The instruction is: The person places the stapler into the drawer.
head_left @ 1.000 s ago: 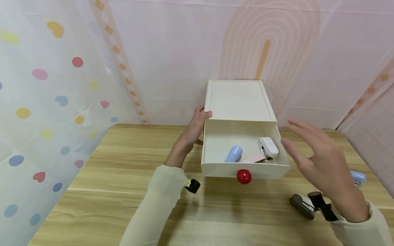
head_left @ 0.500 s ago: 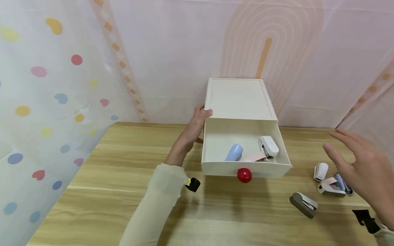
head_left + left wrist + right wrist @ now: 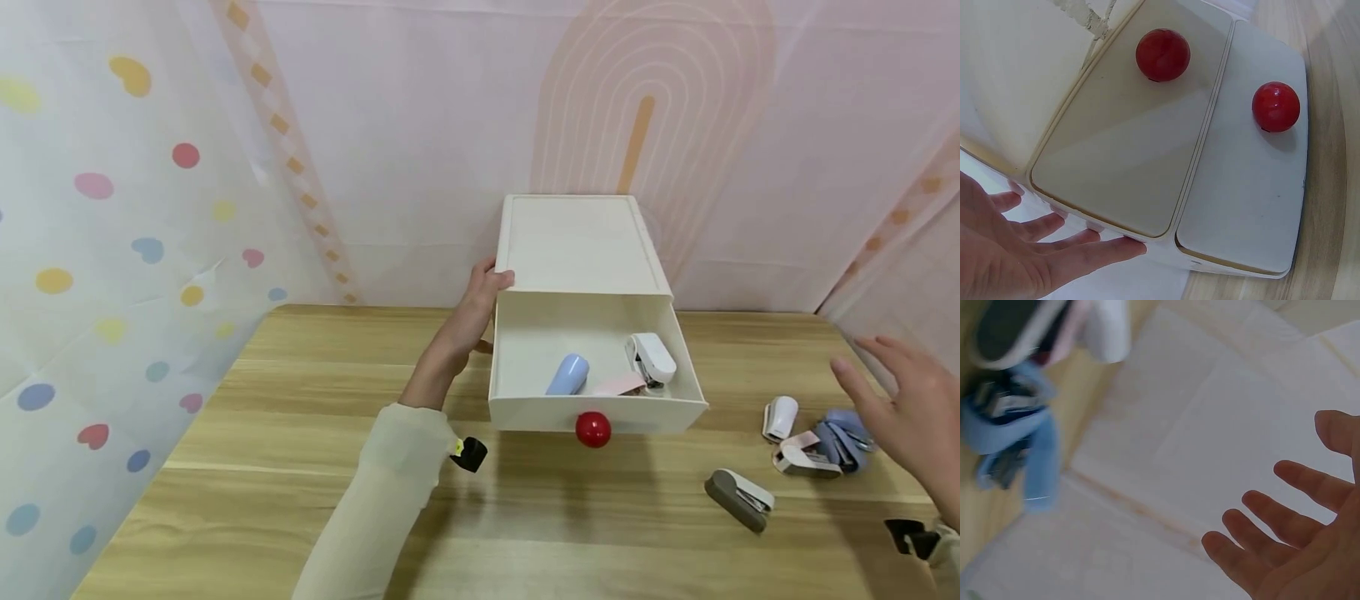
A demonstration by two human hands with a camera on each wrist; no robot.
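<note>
A white drawer box (image 3: 577, 246) stands at the back of the wooden table (image 3: 300, 433). Its upper drawer (image 3: 596, 412) is pulled out and has a red knob (image 3: 593, 429). Inside lie a blue stapler (image 3: 567, 374), a pink one (image 3: 618, 385) and a white one (image 3: 651, 360). My left hand (image 3: 480, 304) rests against the box's left side, fingers (image 3: 1085, 250) straight, with both red knobs (image 3: 1162, 54) in the left wrist view. My right hand (image 3: 911, 417) hovers with fingers spread and holding nothing, just right of the loose staplers, blue (image 3: 843, 433), pink (image 3: 802, 461) and white (image 3: 780, 417).
A grey stapler (image 3: 738, 497) lies apart, nearer the front of the table. The right wrist view shows the blue stapler (image 3: 1016, 444) and the white one (image 3: 1110, 331) at the left. Patterned fabric walls close in behind and at both sides.
My right hand has swung from the drawer's front right corner out to the right and lower, uncovering the loose staplers. The left hand and the drawer have stayed put.
</note>
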